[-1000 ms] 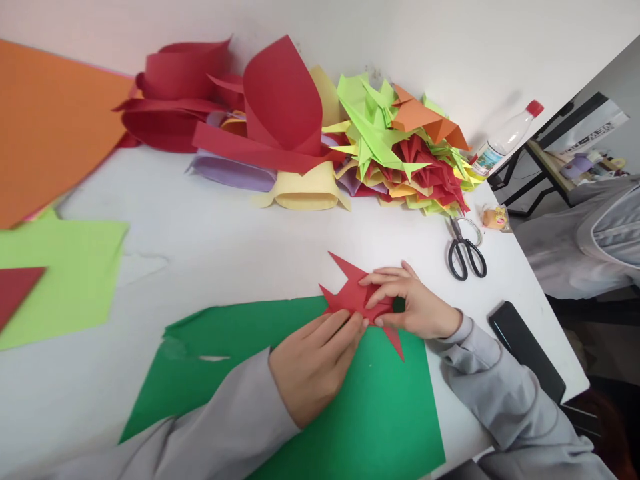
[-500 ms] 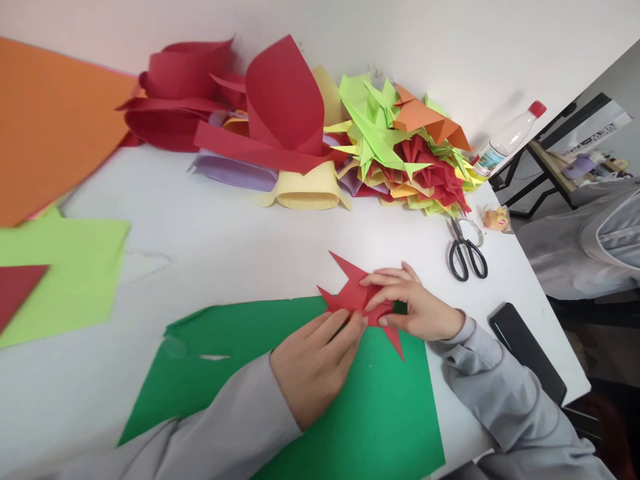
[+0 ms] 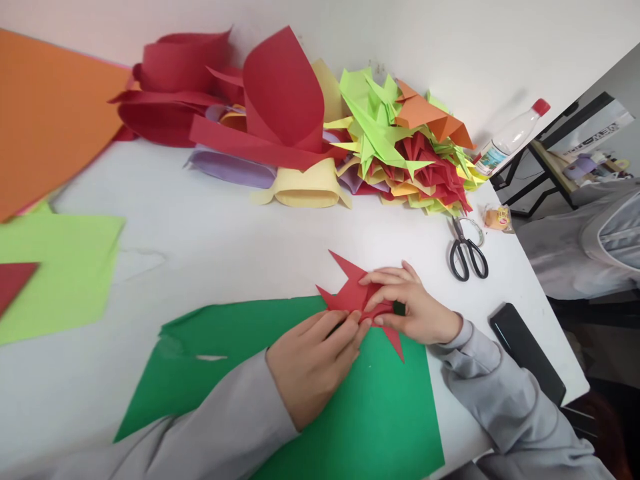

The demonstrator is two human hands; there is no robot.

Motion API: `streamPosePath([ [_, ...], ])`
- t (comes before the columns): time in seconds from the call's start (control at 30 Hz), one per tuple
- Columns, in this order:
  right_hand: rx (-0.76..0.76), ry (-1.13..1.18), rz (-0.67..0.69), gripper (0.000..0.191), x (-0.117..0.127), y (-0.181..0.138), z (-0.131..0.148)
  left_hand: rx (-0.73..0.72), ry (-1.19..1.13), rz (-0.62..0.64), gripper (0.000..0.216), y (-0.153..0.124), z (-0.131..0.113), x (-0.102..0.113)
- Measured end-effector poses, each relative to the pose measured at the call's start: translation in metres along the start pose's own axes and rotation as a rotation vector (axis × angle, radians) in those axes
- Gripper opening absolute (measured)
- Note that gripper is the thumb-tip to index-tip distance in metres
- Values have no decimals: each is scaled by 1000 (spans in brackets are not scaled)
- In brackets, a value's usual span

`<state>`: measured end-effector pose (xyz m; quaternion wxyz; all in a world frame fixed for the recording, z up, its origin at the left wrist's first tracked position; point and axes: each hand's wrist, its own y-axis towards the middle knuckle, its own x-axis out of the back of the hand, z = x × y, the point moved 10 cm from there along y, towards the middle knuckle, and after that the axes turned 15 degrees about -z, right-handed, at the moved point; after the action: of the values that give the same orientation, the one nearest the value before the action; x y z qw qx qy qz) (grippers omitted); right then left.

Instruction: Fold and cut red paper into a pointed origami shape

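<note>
A folded red paper shape [image 3: 351, 291] with several sharp points lies over the top edge of a green paper sheet [image 3: 380, 407]. My left hand [image 3: 315, 360] pinches its lower edge, fingers pressed together. From the other side, my right hand [image 3: 407, 303] grips the same paper with thumb and curled fingers, its fingertips almost meeting those of the left. Part of the red paper is hidden under the fingers. To the right of my right hand lie black-handled scissors [image 3: 467, 257].
Along the wall stand rolled red paper pieces [image 3: 285, 93] and a heap of folded green, orange and red paper [image 3: 400, 147]. A bottle [image 3: 510, 140], a roll of tape [image 3: 473, 231], a small wrapped snack [image 3: 497, 218] and a black phone [image 3: 527, 353] are on the right. Light green paper [image 3: 65, 273] and an orange sheet [image 3: 50, 113] lie left.
Both hands keep their hold on the red paper. The left fingertips have shifted slightly right along its lower edge, and the view has moved a little.
</note>
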<state>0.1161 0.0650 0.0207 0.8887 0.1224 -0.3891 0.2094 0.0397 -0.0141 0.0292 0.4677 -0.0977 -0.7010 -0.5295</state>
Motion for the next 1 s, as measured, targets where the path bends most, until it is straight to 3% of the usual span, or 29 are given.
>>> streamPosePath([
  [0.13, 8, -1, 22, 25, 0, -1, -1, 7, 11, -27, 29, 2, -1, 1],
  [0.37, 72, -53, 29, 17, -3, -3, 1, 7, 21, -42, 29, 3, 0, 3],
  [0.73, 76, -39, 154, 43, -6, -6, 0, 14, -30, -33, 32, -1, 2, 1],
  [0.93, 80, -67, 54, 20, -3, -4, 0, 37, -35, -73, 31, -2, 3, 1],
  [1.0, 84, -77, 32, 21, -4, -3, 1, 44, -36, -103, 29, 0, 4, 3],
])
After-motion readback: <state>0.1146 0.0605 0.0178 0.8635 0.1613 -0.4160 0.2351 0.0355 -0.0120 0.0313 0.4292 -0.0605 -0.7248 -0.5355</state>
